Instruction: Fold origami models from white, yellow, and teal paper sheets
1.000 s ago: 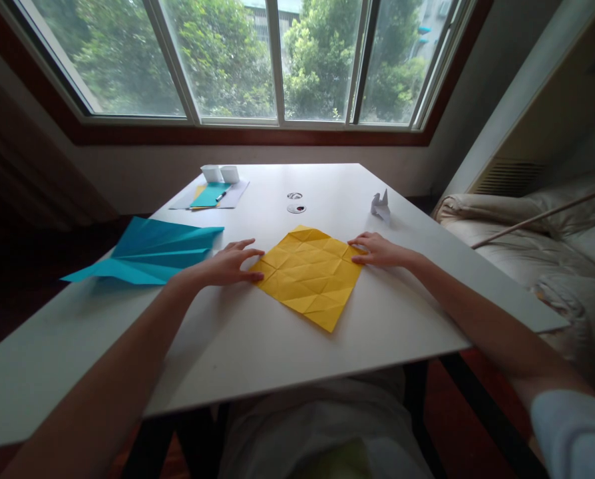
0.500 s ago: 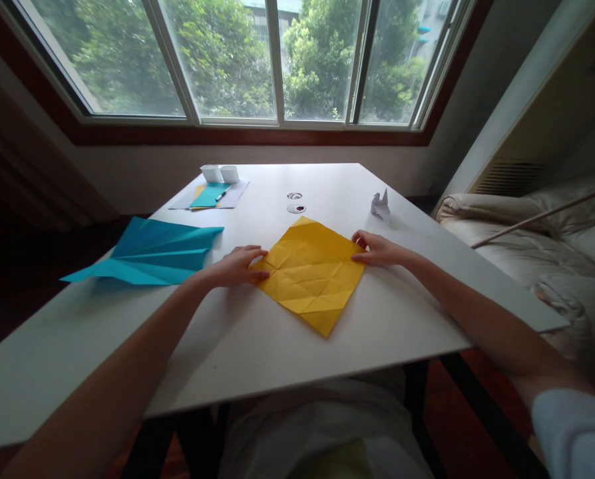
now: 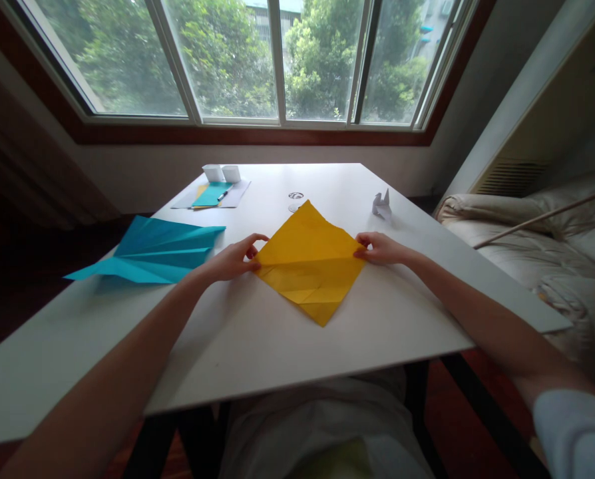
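Two hands: both pinched on the yellow paper (image 3: 310, 266), one at each side corner; I read the sheet as tilted up off the table (image 3: 257, 346), far corner raised, near corner low at the surface
Left hand (image 3: 230, 261): thumb and fingers closed on the left corner; wrist just above the tabletop
Right hand (image 3: 380, 248): fingertips clamped on the right corner; forearm comes in across the table's right edge
Paper: centre of the table, creased all over; diamond-wise to me
Grip advice: I'd keep both pinches level and light, right at the corner tips; uneven pull would skew the fold line along the existing creases; let the near corner stay planted as a pivot
Left room: blue folded paper (image 3: 152, 256) just beside the left hand, apart from it; little margin outward there
Right room: small white paper figure (image 3: 381, 203) near, beyond the right hand; bare table between
Far room: small round item (image 3: 295, 196) just behind the raised corner; stack of sheets with a pen (image 3: 212, 195) and two white cups (image 3: 221, 173) well apart
Near edge: bare table between the paper's low corner and the front edge
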The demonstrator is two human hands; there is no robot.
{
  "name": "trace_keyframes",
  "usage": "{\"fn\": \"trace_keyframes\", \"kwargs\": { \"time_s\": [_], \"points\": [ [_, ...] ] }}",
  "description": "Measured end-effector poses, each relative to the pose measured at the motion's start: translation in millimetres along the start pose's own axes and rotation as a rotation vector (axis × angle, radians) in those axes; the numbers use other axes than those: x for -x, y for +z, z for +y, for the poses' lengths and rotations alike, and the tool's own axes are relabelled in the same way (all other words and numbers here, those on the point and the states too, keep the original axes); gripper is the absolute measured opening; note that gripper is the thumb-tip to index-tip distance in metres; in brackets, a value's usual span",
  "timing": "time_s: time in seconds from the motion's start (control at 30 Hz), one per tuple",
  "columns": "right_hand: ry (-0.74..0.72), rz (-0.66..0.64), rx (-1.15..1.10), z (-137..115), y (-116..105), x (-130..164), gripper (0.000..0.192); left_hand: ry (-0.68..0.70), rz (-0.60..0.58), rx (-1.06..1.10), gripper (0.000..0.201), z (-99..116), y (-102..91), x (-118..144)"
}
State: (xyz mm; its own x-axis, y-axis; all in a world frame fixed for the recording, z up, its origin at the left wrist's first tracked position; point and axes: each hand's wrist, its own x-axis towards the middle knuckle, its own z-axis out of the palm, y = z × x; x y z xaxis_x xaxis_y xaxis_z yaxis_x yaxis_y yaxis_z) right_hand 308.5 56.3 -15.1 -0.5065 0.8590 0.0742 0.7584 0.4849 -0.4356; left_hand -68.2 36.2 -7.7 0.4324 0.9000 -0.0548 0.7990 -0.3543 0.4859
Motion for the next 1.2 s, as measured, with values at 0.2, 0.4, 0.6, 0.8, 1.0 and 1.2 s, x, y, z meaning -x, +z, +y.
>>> {"fn": "trace_keyframes", "kwargs": {
  "time_s": [0.2, 0.4, 0.6, 0.8, 1.0, 1.2],
  "points": [
    [-0.032, 0.026, -0.036, 6, 0, 0, 0.013, 0.034, 0.093, -0.093, 0.036, -4, -0.2, -2],
    [-0.160, 0.041, 0.163, 8, -3, 1, 0.018, 0.099, 0.087, -0.200, 0.032, -6, -3.0, -4],
    [-0.169, 0.005, 0.362, -2, -4, 3, 0.032, 0.079, 0.023, -0.365, 0.038, 3, -7.4, 0],
    [-0.219, 0.131, 0.353, -34, 15, 4, 0.026, 0.163, 0.147, -0.457, 0.040, 50, 19.7, 1],
    [-0.333, 0.037, 0.276, -65, 48, 3, 0.054, 0.236, -0.004, -0.424, 0.073, 81, 63.4, -3],
    [-0.316, -0.083, 0.260, -65, 52, 0, 0.064, 0.220, -0.071, -0.425, 0.079, 78, 66.8, -5]
  ]
}}
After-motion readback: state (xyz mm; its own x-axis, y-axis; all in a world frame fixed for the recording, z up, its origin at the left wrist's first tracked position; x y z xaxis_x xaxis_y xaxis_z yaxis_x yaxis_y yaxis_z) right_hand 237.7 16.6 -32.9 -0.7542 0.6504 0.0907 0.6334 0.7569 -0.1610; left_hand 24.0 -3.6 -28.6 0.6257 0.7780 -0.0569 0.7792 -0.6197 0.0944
